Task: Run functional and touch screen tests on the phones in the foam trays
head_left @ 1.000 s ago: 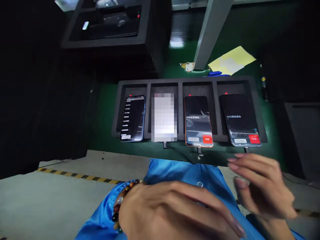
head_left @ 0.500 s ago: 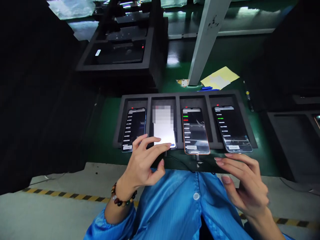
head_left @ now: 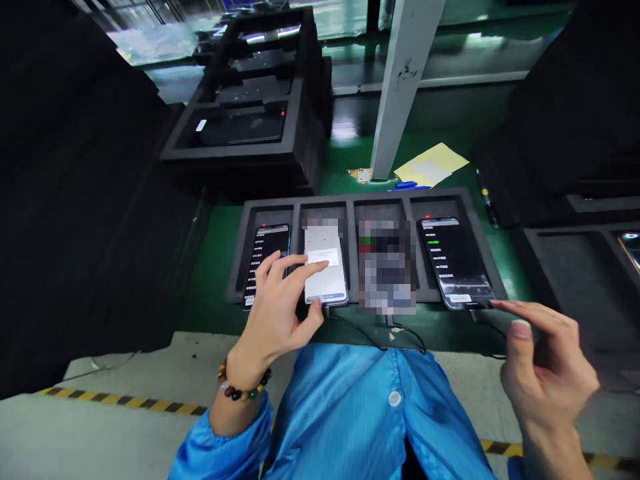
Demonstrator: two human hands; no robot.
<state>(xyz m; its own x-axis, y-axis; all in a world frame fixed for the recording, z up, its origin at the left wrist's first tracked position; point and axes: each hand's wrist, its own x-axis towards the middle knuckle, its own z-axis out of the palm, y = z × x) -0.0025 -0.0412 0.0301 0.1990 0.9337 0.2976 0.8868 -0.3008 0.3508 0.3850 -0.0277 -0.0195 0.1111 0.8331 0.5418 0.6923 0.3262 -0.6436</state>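
Note:
Several smartphones lie in a row in a black foam tray (head_left: 325,207). My left hand (head_left: 285,303) is open over the second smartphone (head_left: 325,283), whose bright screen shows a pop-up box; the index fingertip is at that box. Partly behind the hand is the leftmost smartphone (head_left: 265,243) with a dark list. The third smartphone (head_left: 387,267) is blurred out, with a cable plugged into its lower edge. My right hand (head_left: 550,360) is open, holding nothing, its index fingertip at the lower right corner of the rightmost smartphone (head_left: 457,260).
Behind on the left stands a stack of foam trays (head_left: 240,157) with dark devices inside. A grey post (head_left: 405,87), yellow paper (head_left: 433,163), blue pens (head_left: 407,185) and a marker (head_left: 487,203) are beyond the tray. Another foam tray (head_left: 575,267) sits on the right. Cables (head_left: 360,327) run along the front edge.
My right hand has moved right, to the rightmost smartphone's lower corner. My left index finger has shifted up the second smartphone's screen, which now shows a pop-up box.

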